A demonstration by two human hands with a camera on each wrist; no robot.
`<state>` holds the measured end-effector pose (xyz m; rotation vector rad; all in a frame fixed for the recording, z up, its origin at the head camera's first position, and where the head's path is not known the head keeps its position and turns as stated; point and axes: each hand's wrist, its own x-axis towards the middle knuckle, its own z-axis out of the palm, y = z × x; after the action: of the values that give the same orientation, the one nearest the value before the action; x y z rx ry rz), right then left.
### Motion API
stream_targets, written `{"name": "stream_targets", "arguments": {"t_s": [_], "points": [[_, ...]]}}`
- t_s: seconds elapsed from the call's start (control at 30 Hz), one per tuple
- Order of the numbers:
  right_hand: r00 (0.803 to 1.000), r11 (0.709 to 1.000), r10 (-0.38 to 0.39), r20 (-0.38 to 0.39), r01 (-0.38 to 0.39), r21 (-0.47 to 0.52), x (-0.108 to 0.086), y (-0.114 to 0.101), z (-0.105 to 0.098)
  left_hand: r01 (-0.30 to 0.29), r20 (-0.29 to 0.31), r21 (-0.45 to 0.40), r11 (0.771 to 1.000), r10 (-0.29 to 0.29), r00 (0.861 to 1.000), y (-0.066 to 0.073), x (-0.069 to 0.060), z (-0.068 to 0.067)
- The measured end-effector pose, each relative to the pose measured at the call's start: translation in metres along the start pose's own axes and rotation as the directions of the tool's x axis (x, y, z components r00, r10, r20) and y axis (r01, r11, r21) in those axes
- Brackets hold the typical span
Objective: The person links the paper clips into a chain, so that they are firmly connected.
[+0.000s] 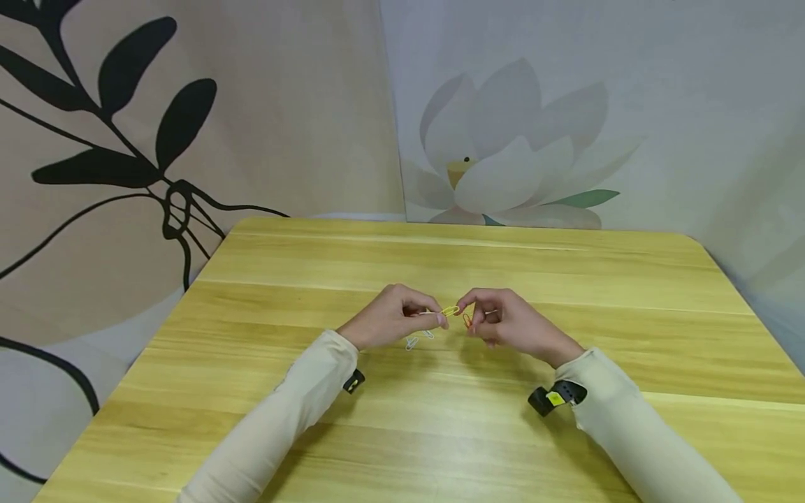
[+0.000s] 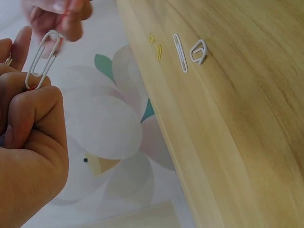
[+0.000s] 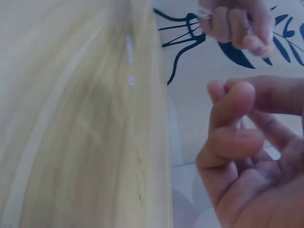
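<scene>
In the head view my left hand (image 1: 399, 318) pinches a yellow paper clip (image 1: 450, 311) between thumb and index finger. A white clip (image 2: 40, 66) stands out from its curled fingers in the left wrist view, a bit of red at its lower end. Opposite, my right hand (image 1: 518, 327) has its index fingertip close to the yellow clip; whether they touch, I cannot tell. An orange-red clip (image 1: 467, 321) is at the right thumb and fingers, mostly covered. The right wrist view shows the right hand (image 3: 256, 147) with bent fingers, its clip hidden.
On the wooden table (image 1: 440, 433) below the hands lie white clips (image 1: 411, 343). The left wrist view shows a long white clip (image 2: 180, 53), a bent white one (image 2: 198, 51) and small yellow pieces (image 2: 159, 52). Behind the table hangs a cloth with a printed flower (image 1: 503, 154).
</scene>
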<state>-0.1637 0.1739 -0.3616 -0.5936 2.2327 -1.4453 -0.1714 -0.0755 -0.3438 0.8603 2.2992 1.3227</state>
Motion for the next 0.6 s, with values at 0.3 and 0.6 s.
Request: {"name": "stream_targets", "arguments": {"t_s": [0.3,0.6], "points": [[0.997,0.995,0.005,-0.076,0.003,0.102,-0.012,-0.015,-0.002,-0.002,-0.004,0.006,1.000,0.002,1.000,0.001,0.000,0.000],[0.997,0.995,-0.013,-0.075,0.021,0.101,-0.015,-0.019,-0.001,0.022,0.003,-0.003,1.000,-0.022,1.000,0.002,-0.001,0.002]]}}
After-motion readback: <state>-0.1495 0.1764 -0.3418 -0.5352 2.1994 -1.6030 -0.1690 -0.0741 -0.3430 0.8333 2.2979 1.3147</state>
